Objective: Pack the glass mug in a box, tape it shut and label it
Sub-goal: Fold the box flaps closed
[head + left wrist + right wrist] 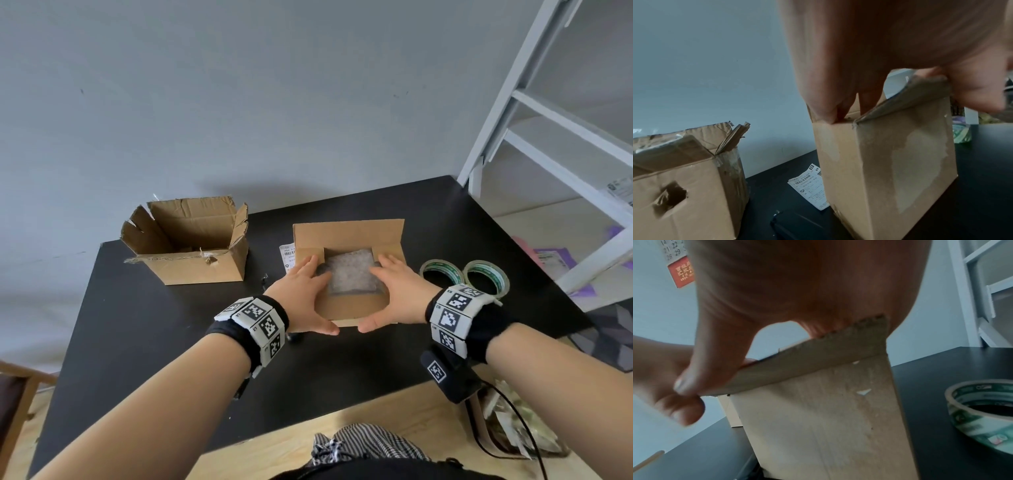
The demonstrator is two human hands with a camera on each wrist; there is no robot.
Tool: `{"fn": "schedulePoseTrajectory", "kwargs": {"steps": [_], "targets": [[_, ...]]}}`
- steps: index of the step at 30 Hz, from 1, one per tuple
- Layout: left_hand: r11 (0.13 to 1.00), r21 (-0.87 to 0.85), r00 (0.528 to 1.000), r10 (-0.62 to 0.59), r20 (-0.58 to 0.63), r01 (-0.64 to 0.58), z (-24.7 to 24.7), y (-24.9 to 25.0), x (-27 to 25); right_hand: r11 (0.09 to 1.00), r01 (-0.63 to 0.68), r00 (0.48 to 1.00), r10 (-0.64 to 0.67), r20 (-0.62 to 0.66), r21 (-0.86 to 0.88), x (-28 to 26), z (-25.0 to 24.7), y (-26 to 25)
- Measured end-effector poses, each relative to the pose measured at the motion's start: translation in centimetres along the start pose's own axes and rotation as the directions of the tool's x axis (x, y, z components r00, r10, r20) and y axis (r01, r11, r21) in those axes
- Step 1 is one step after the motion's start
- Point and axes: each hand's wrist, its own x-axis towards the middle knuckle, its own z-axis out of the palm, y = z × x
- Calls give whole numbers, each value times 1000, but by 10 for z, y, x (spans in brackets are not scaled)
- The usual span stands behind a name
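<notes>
A small cardboard box stands in the middle of the black table. Inside it lies a grey bubble-wrap bundle; no glass of the mug shows. My left hand presses straight fingers on the left side flap, with its thumb against the near flap. Mirroring it, my right hand presses the right side flap and thumbs the near flap, which is tilted up. The far flap stands upright. A printed paper label lies by the box's left side.
Two tape rolls lie right of the box; one shows as a tape roll close by. A larger open, worn carton stands at the left. A white frame rises beyond the table's right corner.
</notes>
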Motion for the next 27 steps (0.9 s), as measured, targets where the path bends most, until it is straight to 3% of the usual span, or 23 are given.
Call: {"fn": "schedulePoseTrajectory", "kwargs": {"steps": [3,6,11,14,18,24,27], "targets": [[999,-50,1000,-10,-29,9,-9,2,-1,1000,20,999,-20,-30,6,-1,-10,6],[992,-117,996,-57,-73,48,-18,-4,2,991,12,991,6,-131,132,-1,-29,15],[980,-180,960,-128,-251,84,-20,-8,8,975,-1,957,65,-282,221,8,-36,19],[973,-212,942,-150,-302,87,-15,-8,12,979,-40,935,107,-339,198,16,-28,19],[974,-142,873,-223,-435,178,-7,-11,16,996,-60,898,82,-432,63,19,-26,18],[986,-11,922,-157,-355,164,-12,-17,23,991,17,926,-66,-370,-136,25,-33,16],[989,-3,919,-136,-369,145,-11,-15,22,995,70,921,-91,-378,-69,24,-32,15]]}}
